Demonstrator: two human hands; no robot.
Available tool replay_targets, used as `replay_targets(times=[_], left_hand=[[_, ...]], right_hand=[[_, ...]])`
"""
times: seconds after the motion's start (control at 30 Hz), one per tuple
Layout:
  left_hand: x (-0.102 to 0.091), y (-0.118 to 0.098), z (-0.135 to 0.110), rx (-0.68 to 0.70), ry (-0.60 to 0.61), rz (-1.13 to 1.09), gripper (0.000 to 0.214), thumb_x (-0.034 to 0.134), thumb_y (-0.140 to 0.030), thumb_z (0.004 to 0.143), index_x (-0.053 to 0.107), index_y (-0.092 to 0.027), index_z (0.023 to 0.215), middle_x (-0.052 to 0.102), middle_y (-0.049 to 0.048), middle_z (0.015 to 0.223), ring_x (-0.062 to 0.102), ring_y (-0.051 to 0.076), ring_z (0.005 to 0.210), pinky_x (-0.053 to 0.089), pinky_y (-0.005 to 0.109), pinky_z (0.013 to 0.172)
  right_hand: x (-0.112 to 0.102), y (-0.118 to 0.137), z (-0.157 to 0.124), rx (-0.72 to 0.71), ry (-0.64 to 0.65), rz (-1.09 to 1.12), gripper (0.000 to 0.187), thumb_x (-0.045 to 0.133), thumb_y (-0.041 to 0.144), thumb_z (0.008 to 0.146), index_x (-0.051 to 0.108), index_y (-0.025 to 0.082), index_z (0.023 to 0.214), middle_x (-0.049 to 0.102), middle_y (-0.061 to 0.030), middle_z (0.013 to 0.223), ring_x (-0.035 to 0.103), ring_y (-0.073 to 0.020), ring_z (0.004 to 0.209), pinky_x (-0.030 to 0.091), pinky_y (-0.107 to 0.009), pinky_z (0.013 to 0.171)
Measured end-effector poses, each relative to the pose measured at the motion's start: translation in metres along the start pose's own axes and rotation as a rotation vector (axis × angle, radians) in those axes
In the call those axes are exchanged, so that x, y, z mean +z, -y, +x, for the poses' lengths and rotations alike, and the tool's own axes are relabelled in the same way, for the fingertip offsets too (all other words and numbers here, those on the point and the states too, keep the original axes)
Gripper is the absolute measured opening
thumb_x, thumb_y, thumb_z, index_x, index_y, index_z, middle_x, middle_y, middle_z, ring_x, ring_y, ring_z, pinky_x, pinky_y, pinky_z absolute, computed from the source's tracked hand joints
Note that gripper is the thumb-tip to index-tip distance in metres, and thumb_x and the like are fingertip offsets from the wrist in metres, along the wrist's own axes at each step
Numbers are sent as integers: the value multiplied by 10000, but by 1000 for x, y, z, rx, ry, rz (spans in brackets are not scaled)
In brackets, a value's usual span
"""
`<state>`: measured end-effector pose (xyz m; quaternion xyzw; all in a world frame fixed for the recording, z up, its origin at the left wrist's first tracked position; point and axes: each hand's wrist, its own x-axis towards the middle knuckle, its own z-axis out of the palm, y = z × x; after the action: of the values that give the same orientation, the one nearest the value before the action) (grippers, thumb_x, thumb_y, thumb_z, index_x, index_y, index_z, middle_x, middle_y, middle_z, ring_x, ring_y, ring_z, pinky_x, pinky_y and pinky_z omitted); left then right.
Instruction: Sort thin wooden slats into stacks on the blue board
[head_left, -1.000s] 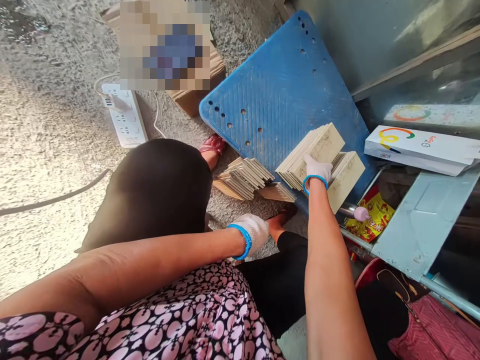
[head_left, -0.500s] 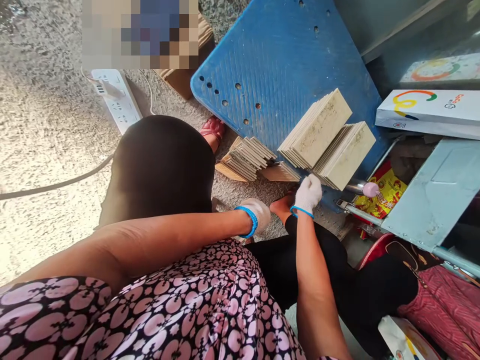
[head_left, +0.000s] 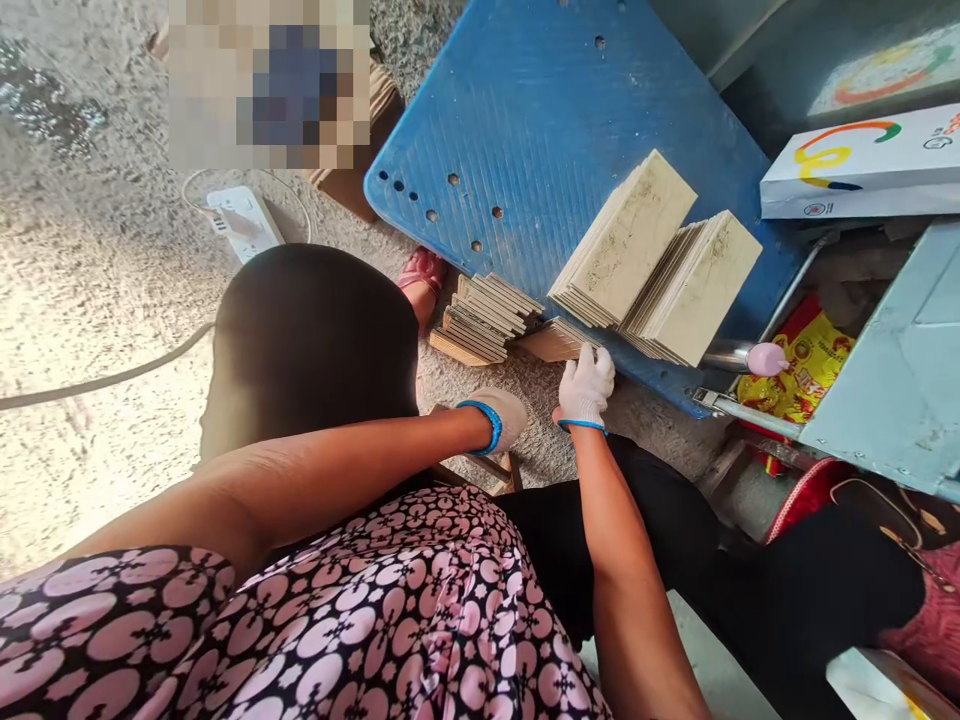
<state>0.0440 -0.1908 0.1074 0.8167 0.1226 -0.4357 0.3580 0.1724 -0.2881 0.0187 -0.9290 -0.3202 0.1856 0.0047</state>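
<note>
My right hand point(head_left: 588, 386), in a white knit glove with a blue cuff, is at the near end of a small leaning row of thin brown boards point(head_left: 553, 342). Its bent fingers are a little apart, the fingertips at or close to the boards' edge; I see nothing held. My left hand point(head_left: 508, 416), gloved alike, hovers over the floor in front of my lap, its fingers turned away and hidden. Another fanned stack of thin boards point(head_left: 487, 318) stands left of the small row. Two pale stacks of rectangular panels, a left stack point(head_left: 634, 245) and a right stack point(head_left: 701, 290), lean on the blue platform.
The blue plastic platform point(head_left: 525, 120) has holes near its corner. A power strip point(head_left: 244, 222) with cables lies on the rough floor at left. At right are a white printed box point(head_left: 862, 165), a grey metal panel point(head_left: 892, 370) and yellow packets point(head_left: 802, 365). A blurred patch covers the top left.
My right hand has moved left and slightly down, from beside the pale panels to the small brown row. My left hand has shifted slightly left. The view has moved a little.
</note>
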Motion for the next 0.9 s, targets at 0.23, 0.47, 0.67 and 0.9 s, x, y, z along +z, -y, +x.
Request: replay_targets(times=[0.23, 0.47, 0.67, 0.9], left_hand=[[-12, 0, -7, 14, 35, 51, 321, 662, -55, 842, 768, -79, 1144, 737, 264, 1149, 713, 386, 1100, 576, 486, 942], [-7, 2, -3, 6, 34, 61, 347, 665, -123, 864, 749, -83, 1198, 747, 264, 1108, 727, 370, 1058, 579, 445, 916], [-1, 7, 8, -4, 50, 41, 349, 616, -146, 876, 745, -86, 1195, 746, 256, 1122, 718, 364, 1079, 572, 441, 931], [7, 11, 24, -33, 39, -34, 365, 616, -124, 848, 740, -41, 1181, 717, 297, 1170, 682, 428, 1147, 546, 537, 959]], right_hand=[[6, -1, -2, 39, -35, 75, 382, 508, 295, 963, 634, 163, 1299, 438, -192, 1472, 383, -339, 1384, 339, -489, 1149], [13, -1, -11, 161, 26, 221, 302, 534, 440, 978, 628, 169, 1070, 619, -139, 1188, 576, -256, 1114, 448, -349, 950], [16, 0, -19, 112, 97, 106, 377, 466, 408, 1028, 587, 144, 1269, 634, -150, 1194, 597, -259, 1089, 447, -332, 887], [19, -6, -23, -160, 280, -89, 379, 471, 355, 1040, 598, 237, 1378, 587, -143, 1364, 604, -278, 1124, 471, -348, 885]])
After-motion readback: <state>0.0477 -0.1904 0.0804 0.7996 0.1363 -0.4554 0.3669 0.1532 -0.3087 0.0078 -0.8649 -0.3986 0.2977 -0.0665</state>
